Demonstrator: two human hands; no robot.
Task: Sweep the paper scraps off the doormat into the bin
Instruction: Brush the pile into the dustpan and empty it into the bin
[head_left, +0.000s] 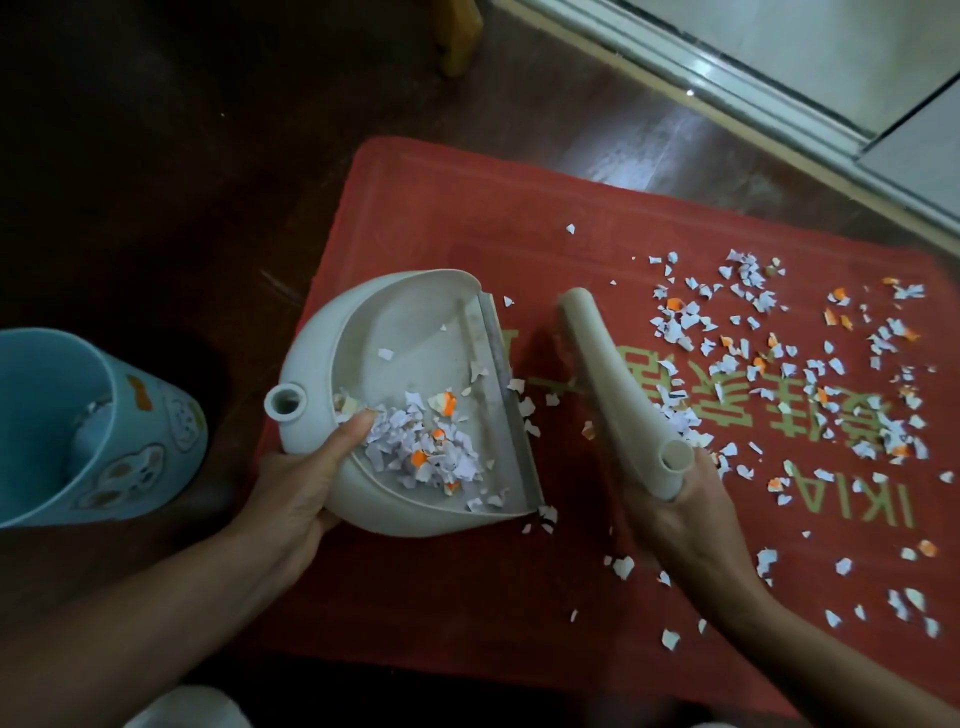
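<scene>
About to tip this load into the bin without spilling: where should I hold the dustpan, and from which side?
Hold the dustpan by its raised back wall beside the hollow stub handle, coming from the rear, the bin side. The open lip faces the scattered scraps, so the pile would likely slide out there. The left hand grips just so, thumb inside.

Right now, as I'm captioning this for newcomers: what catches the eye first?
The red doormat, its right half strewn with white and orange paper scraps. At centre, the left hand holds a cream dustpan heaped with scraps; the right hand grips a brush. A blue bin stands far left.
</scene>
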